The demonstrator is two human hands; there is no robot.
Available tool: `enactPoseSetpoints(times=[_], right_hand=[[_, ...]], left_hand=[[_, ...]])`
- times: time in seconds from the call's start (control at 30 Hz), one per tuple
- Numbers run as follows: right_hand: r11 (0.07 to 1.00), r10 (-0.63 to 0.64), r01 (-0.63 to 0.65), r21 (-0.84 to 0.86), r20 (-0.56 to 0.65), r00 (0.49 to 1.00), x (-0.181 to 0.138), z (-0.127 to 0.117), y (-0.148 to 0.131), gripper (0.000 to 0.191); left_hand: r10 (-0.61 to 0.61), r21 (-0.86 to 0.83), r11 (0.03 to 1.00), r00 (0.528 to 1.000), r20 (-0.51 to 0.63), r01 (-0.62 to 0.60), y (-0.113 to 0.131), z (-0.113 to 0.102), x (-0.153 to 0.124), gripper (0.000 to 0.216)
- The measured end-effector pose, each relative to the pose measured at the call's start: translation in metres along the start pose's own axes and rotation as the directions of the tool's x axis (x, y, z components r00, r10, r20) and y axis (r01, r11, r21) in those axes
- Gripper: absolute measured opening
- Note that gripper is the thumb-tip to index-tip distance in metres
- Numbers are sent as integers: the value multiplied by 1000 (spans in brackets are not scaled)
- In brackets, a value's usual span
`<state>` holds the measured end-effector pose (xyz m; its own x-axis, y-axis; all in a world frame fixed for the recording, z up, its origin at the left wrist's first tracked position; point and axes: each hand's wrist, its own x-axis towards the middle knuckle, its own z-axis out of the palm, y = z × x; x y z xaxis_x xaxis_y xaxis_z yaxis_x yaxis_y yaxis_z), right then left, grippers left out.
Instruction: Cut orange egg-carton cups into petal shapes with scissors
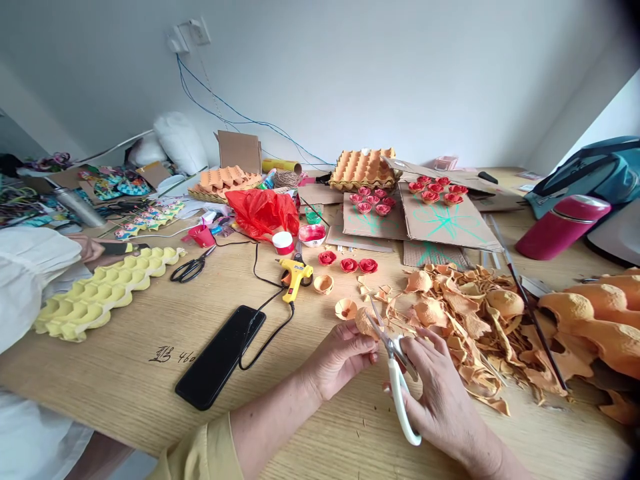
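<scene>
Pinched in my left hand (340,357) is a small orange egg-carton cup (367,323). White-handled scissors (399,393) are in my right hand (435,393), their blades apart and up against the cup's edge. Just beyond my left hand lie a flower-cut orange cup (346,309) and another trimmed cup (323,285). Three red paper-pulp roses (349,265) form a row behind them. To the right of my hands spreads a heap of orange carton scraps (465,307), with several uncut cups among them.
A yellow glue gun (297,279) with its cord, a black phone (220,357) and black scissors (193,265) lie left of my hands. Cardboard sheets (445,223) at the back carry red flowers. A pink flask (563,227) stands right. Another person's hand (90,247) is beside a yellow egg tray (107,293).
</scene>
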<state>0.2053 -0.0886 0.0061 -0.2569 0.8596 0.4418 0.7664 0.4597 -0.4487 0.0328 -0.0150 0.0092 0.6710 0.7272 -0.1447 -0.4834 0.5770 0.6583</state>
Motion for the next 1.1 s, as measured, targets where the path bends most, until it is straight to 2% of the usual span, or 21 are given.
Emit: enactPoseSetpoints(times=[0.63,0.93,1.03,1.1], right_hand=[[999,-30,29,-33,-47,998,-1,-4,-4,28],[998,-25,21,-61,-61,998,-3,-3,-2,29],[999,-25,22,-39,-93,995,-2,0,-1,27],[1000,19,-17,15,-119,993,-2,1,0,28]], left_hand=[[38,-13,999,999,-6,-38,7,-2,1,23],[94,55,994,995,-34,-92,14,-1,0,26],[104,64,993,993,-49,-101,16,0,0,28],[95,64,994,995,-42,-92,16,-1,0,28]])
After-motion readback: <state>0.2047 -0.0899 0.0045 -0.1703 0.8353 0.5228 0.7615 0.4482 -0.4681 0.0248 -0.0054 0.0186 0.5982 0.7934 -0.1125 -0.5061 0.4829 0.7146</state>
